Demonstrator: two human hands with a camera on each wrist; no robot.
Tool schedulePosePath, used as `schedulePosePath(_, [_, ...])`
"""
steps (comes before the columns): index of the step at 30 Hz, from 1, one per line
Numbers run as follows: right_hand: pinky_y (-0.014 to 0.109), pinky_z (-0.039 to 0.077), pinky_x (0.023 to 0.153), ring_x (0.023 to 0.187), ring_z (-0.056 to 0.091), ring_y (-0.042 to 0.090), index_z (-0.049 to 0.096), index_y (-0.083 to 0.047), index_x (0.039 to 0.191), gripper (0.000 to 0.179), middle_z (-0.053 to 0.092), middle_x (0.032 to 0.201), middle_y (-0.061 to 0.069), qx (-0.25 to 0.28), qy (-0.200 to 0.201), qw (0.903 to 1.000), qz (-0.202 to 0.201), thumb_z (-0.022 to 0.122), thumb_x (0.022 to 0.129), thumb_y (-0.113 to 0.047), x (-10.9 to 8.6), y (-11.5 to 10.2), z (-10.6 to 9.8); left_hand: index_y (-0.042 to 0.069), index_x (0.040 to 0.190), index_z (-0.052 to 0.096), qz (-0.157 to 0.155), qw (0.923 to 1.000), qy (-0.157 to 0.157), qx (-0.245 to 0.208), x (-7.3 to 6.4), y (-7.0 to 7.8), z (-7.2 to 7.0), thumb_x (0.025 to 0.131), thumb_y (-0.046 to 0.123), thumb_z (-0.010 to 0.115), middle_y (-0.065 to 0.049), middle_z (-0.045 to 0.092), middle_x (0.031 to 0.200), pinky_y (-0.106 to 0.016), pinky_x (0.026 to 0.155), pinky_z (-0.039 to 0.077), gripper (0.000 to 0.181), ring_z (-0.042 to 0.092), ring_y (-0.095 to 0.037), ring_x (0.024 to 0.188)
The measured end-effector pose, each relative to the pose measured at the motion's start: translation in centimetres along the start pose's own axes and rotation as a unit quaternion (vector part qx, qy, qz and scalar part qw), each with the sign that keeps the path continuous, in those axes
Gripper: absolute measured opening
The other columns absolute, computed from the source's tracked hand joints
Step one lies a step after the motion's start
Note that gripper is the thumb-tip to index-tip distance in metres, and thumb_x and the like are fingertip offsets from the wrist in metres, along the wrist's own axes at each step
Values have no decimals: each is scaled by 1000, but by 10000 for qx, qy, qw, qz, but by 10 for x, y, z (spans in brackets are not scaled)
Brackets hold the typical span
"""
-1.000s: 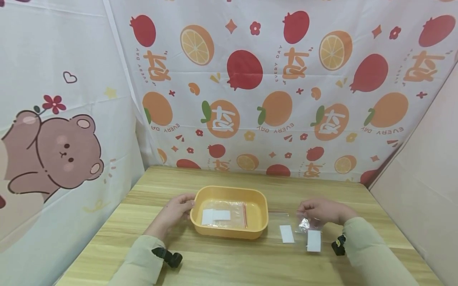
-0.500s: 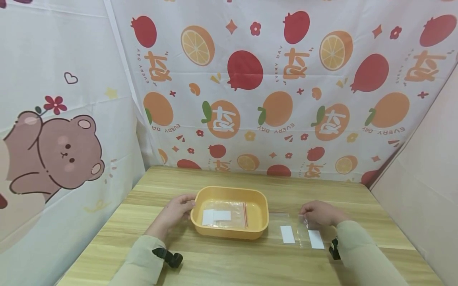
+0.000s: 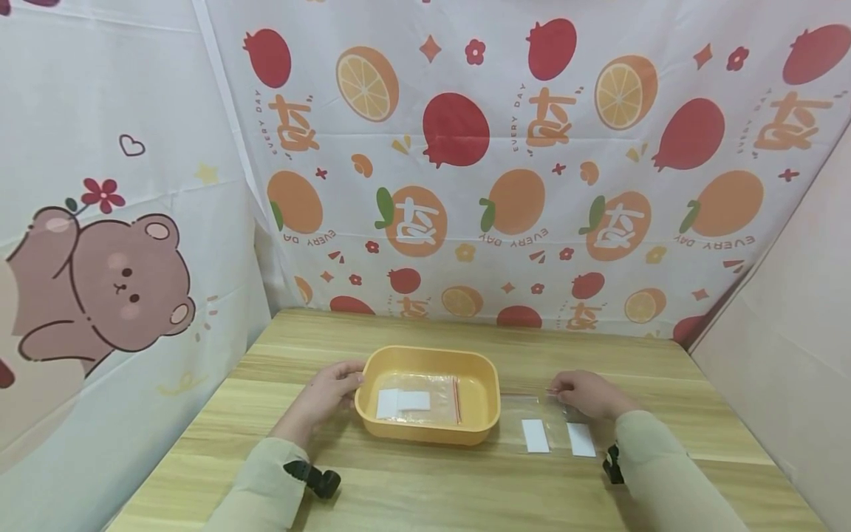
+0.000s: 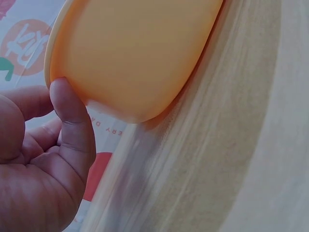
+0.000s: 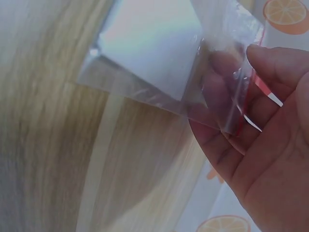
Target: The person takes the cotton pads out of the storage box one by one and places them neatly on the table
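My left hand (image 3: 327, 391) holds the left end of a yellow plastic basin (image 3: 425, 431); in the left wrist view its thumb lies against the basin's wall (image 4: 130, 58). Inside the basin lies a clear zip bag (image 3: 439, 391) with a red closure strip and white pieces. At the right, my right hand (image 3: 592, 393) pinches another clear zip bag (image 5: 96, 75) near its red strip. A white card (image 5: 149, 43) shows in this bag, which hangs tilted from the fingers. Some fingers are seen through the plastic in the right wrist view.
Between the basin and my right hand, a further clear bag with a white card (image 3: 535, 436) lies on the wooden table (image 3: 425, 495). Its left edge reaches close to the basin. A fruit-print cloth (image 3: 459, 177) hangs behind the table, with plain cloth at the right.
My right hand has moved left with its bag, and the bag has spread out from its crumpled look. The bag's white card now sits closer to the one on the table. The left hand stays put.
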State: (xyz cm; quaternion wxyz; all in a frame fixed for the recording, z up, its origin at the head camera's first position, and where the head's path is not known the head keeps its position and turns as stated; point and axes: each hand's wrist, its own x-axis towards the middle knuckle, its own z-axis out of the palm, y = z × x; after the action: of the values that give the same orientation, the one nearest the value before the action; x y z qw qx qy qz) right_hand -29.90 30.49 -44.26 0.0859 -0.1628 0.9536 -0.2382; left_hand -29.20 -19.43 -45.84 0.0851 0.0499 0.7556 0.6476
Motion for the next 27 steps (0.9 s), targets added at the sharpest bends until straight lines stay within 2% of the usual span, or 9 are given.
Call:
schedulePosePath(5, [52, 49, 96, 106, 63, 23, 72, -15, 115, 20, 70, 111, 0, -28, 126, 9998, 174, 62, 98, -8, 0, -4, 2, -10, 142, 49, 20, 10000, -16, -64, 0, 1, 0, 105, 13, 53, -24, 64, 121, -29, 67, 55, 43, 64, -23, 87])
schedulePosePath(7, [54, 47, 98, 111, 62, 27, 72, -13, 117, 22, 70, 114, 1, -13, 127, 9997, 194, 62, 98, -8, -1, -5, 3, -10, 141, 49, 39, 10000, -23, -59, 0, 1, 0, 105, 12, 52, -24, 64, 120, -29, 67, 55, 42, 64, -22, 86])
schedulePosePath(15, [55, 45, 101, 116, 61, 30, 72, -12, 119, 25, 70, 116, 1, 98, 134, 9996, 234, 61, 98, -8, -3, -8, 3, -10, 141, 49, 42, 10000, -43, -36, 0, 1, 0, 105, 11, 52, -24, 65, 119, -29, 68, 55, 42, 64, -23, 85])
schedulePosePath(22, [57, 45, 101, 120, 59, 32, 70, -10, 124, 27, 68, 123, 6, 441, 291, 9976, 450, 58, 100, -9, -7, -15, 1, -11, 141, 48, 120, 9999, -108, -44, -1, 1, 0, 106, 11, 51, -25, 65, 120, -30, 69, 56, 42, 65, -24, 88])
schedulePosePath(27, [56, 47, 99, 120, 59, 34, 67, -8, 128, 28, 66, 128, 12, 686, 394, 9969, 18, 54, 104, -13, -5, -26, -7, -11, 142, 47, 130, 9997, -161, -99, -2, 0, -1, 106, 12, 50, -27, 64, 122, -30, 70, 56, 43, 65, -24, 88])
